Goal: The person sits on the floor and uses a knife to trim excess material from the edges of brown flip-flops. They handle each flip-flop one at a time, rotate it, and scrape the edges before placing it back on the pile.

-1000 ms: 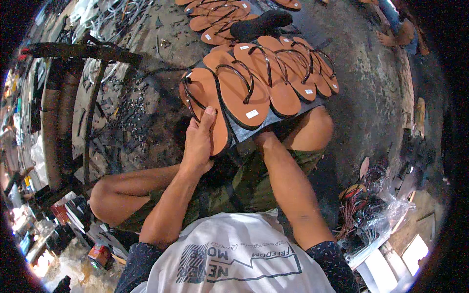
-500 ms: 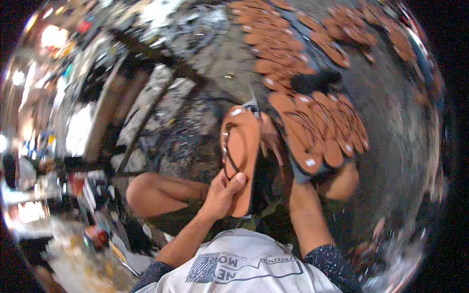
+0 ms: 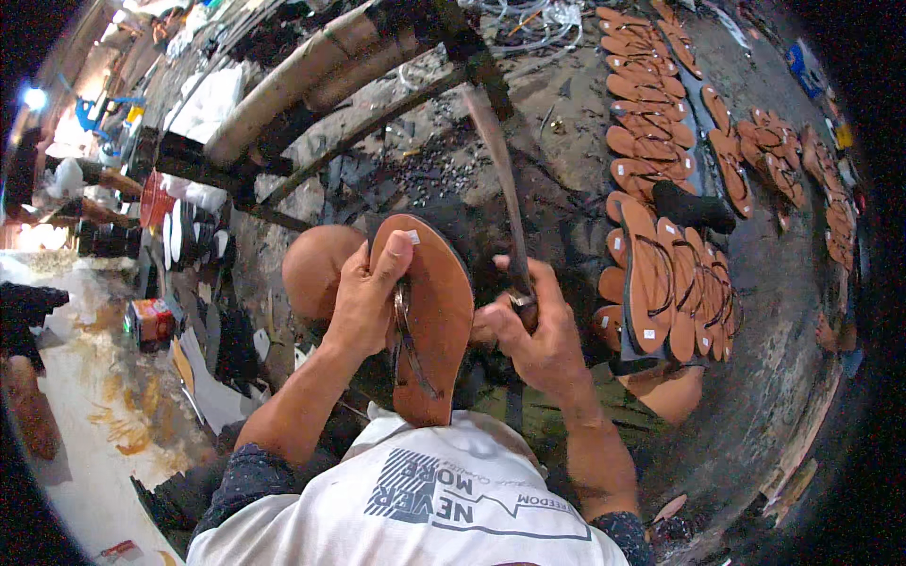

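My left hand grips a brown flip-flop with a dark edge, thumb pressed on its upper face beside a small white label. A dark strap with a shiny ornament runs along the flip-flop, whose lower end is close to my shirt. Just right of it, my right hand is closed round the handle of a knife. The long blade points up and away from me, apart from the flip-flop. Beyond my right hand lies a close group of matching flip-flops, overlapping each other.
A long row of brown flip-flops stretches away at the far right, with more beyond it. A black object lies between the groups. At the upper left stands a wooden frame. A stained pale board and a tin are at left.
My left hand has shifted from the flip-flop's lower end to its upper, labelled end. My right hand has come away from the flip-flop's side, knife now plainly visible. The view has swung left.
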Demonstrator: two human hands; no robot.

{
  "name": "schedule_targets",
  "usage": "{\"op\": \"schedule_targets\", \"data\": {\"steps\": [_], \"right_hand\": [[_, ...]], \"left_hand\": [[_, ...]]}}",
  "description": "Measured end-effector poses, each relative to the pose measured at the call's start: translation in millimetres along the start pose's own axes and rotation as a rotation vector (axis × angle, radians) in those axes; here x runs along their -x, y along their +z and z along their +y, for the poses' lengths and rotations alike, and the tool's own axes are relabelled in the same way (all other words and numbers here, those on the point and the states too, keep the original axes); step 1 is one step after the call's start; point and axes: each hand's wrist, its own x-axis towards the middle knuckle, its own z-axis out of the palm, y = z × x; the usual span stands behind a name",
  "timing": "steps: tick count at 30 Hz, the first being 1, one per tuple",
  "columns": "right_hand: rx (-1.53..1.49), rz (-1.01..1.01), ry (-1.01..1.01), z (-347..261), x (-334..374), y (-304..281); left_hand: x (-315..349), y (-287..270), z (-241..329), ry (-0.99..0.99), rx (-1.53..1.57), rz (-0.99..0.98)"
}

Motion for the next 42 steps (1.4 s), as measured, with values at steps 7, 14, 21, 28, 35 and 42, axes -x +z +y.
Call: {"op": "schedule_targets", "data": {"steps": [7,14,21,28,35,42], "right_hand": [[0.511,-0.09,-0.236,73.6,57.5,0.6],[0.599,-0.187,-0.323,13.7,-12.2,10.0],[0.647,-0.488,-0.356,-31.6,-50.4,2.5],[0.213,-0.628,-0.085,-67.6,-106.0,15.4],[-0.051,-0.213,0.069,-69.7,-69.4,-51.7],[-0.349,0.182,0.046,-27.7,-11.9,-18.6]], "left_hand": [[19.3,-22.4,-7.4,-0.149,0.087,0.042],[29.2,-38.6,-14.3,-0.032,0.013,-0.149],[34.8,-44.6,-10.7,-0.008,-0.14,-0.224],[34.0,-35.1,0.5,-0.095,-0.231,-0.342],[-7.4,-12.0,-15.8,-0.253,0.364,-0.407],[14.6,45.2,-43.6,-0.175,0.363,-0.254]]}}
